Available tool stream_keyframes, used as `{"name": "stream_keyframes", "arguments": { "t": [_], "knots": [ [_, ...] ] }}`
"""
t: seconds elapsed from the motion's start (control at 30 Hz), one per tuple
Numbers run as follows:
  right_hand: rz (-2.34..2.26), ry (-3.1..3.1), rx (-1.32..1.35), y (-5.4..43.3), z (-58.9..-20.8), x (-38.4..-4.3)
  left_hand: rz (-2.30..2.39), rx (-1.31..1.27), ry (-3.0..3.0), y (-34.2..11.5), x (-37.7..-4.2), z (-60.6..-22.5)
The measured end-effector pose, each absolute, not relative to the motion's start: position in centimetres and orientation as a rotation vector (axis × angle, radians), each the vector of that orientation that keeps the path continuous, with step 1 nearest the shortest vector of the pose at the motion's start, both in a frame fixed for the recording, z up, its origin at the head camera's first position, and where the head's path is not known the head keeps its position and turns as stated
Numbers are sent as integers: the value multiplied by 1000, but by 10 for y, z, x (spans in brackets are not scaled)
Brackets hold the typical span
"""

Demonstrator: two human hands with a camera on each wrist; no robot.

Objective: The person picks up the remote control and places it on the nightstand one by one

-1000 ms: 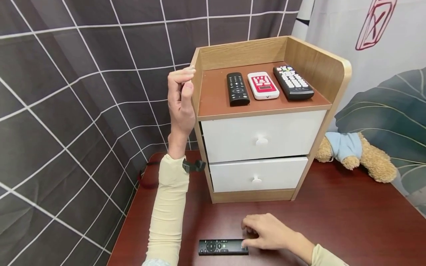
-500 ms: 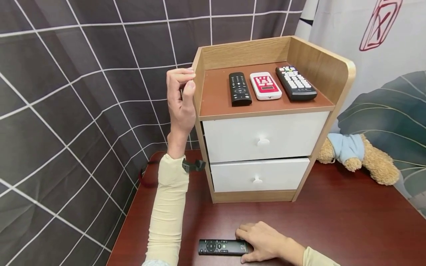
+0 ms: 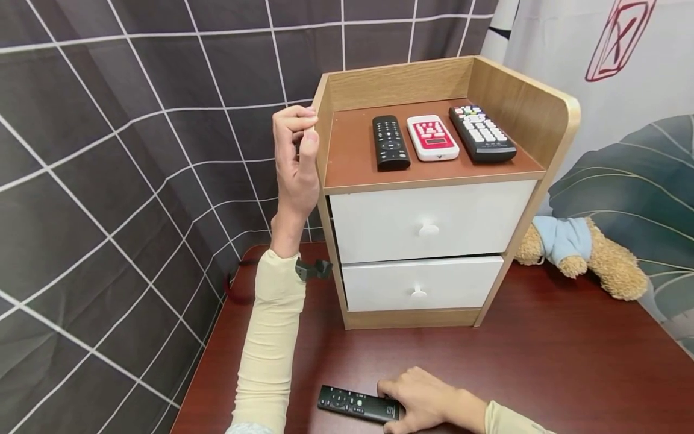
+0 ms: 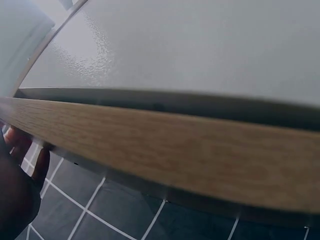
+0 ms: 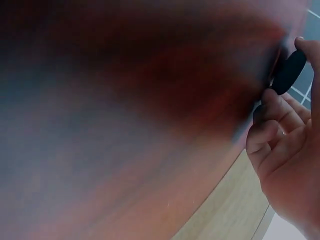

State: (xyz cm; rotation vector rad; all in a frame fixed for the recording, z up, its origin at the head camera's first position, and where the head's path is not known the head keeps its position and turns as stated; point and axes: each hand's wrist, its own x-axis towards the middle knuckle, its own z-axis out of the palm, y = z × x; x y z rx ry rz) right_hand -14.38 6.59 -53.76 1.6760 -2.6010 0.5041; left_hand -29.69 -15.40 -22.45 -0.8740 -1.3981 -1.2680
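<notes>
A black remote control (image 3: 355,403) lies at a slant over the table near its front edge. My right hand (image 3: 420,401) grips its right end, thumb on the near side and fingers on the far side. In the right wrist view, the dark end of the remote (image 5: 289,72) shows between thumb and fingers of the right hand (image 5: 290,150). My left hand (image 3: 295,163) is raised beside the small wooden cabinet (image 3: 414,318), its fingertips against the outer face of the left side panel. The left wrist view shows that panel's edge (image 4: 150,140) with the fingers (image 4: 41,167) beyond it.
On the cabinet's top lie a slim black remote (image 3: 390,143), a white and red remote (image 3: 432,138) and a larger black remote with white keys (image 3: 482,134). Two white drawers (image 3: 379,226) sit below. A teddy bear (image 3: 585,247) lies at right; a dark checked curtain (image 3: 135,181) hangs at left.
My right hand has moved left onto the remote's end and gripped it. The remote has turned from level to slanted, its left end farther from me. The left hand stays at the panel.
</notes>
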Motion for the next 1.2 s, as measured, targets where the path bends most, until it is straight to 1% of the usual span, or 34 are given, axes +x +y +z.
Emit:
{"name": "stream_keyframes", "arguments": {
  "t": [0.13,0.27,0.4,0.5,0.57,0.9,1.07,1.2],
  "knots": [
    [783,-2683,1711,64,-536,-138,-1266,-877,-1411,-153,-295,-226],
    [1164,-2715,1768,64,-535,-134,-1253,-876,-1415,-154,-294,-226],
    [1682,-2710,1787,64,-532,-133,-1238,-875,-1413,-155,-293,-225],
    [2082,-2654,1731,65,-526,-134,-1233,-879,-1417,-156,-293,-224],
    [2269,-2579,1708,66,-521,-135,-1230,-880,-1421,-156,-292,-224],
    [2702,-2307,1569,79,-471,-143,-1229,-885,-1429,-157,-295,-223],
    [2828,-2222,1516,83,-442,-147,-1232,-878,-1440,-158,-294,-224],
    [2832,-2217,1480,90,-416,-151,-1244,-874,-1457,-158,-294,-225]
  ]
}}
